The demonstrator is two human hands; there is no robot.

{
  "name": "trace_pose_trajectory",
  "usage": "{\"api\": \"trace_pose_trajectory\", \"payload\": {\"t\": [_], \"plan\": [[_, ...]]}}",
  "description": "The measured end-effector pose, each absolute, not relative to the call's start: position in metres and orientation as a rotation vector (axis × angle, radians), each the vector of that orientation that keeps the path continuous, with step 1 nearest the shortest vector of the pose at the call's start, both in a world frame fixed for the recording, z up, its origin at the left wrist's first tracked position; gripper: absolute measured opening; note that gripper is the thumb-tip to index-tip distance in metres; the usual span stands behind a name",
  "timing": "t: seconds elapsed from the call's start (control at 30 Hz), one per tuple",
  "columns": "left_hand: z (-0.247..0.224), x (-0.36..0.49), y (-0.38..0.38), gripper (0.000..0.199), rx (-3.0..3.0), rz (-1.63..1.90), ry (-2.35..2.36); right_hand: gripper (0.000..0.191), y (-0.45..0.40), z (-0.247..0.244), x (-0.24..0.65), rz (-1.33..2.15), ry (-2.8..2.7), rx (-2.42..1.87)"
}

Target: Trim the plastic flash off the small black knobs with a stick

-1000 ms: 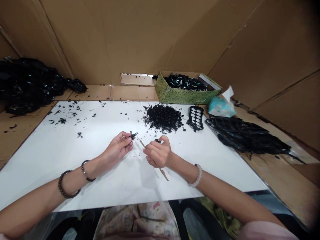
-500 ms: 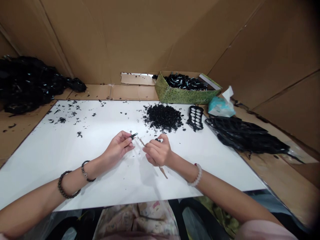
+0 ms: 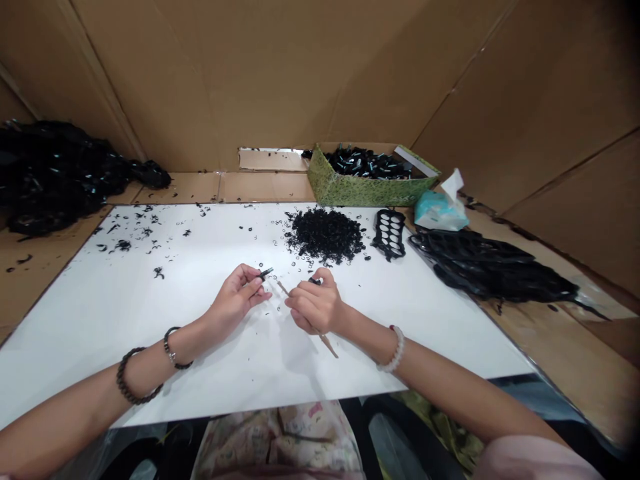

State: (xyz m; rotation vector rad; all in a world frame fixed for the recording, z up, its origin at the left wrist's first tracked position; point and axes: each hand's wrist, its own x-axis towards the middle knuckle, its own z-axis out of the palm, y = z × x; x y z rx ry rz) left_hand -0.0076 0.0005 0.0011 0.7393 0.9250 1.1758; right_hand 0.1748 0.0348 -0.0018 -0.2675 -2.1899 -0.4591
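My left hand (image 3: 241, 292) pinches a small black rod-shaped piece (image 3: 265, 273) with a shiny tip between thumb and fingers. My right hand (image 3: 316, 302) is closed around a thin brownish tool (image 3: 327, 345); one end points toward the black piece, and the other sticks out below the fist. A small black item (image 3: 315, 281) also shows at the curled index finger, its kind unclear. The tool's tip and the piece are slightly apart. Just beyond both hands lies a heap of tiny black rings (image 3: 326, 235) on the white tabletop (image 3: 200, 373).
A green patterned box (image 3: 370, 192) full of black pieces stands at the back. Right of the heap are a black perforated frame (image 3: 389, 235), a tissue pack (image 3: 440, 212) and dark plastic strips (image 3: 495, 267). Black bundled material (image 3: 65, 177) lies at left. Cardboard walls (image 3: 280, 73) enclose the table.
My left hand and the black piece have shifted very slightly left, a little farther from the tool's tip. The right hand keeps its grip, nearly still. The camera view has moved slightly.
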Motion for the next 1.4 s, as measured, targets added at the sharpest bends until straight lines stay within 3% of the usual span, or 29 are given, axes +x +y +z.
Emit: {"api": "trace_pose_trajectory", "payload": {"t": [0.97,1.2,1.4], "plan": [[-0.002,-0.007,-0.005,0.009,1.249,1.090,0.994,0.020,0.028,-0.003,0.167,-0.431,-2.273,-0.471],[0.001,-0.008,-0.005,0.012,1.210,1.007,0.934,0.013,0.043,0.006,0.179,-0.048,-2.143,-0.869],[-0.002,-0.012,-0.003,0.019,1.251,0.945,0.901,0.028,0.046,0.011,0.187,0.395,-2.147,-0.694]]}}
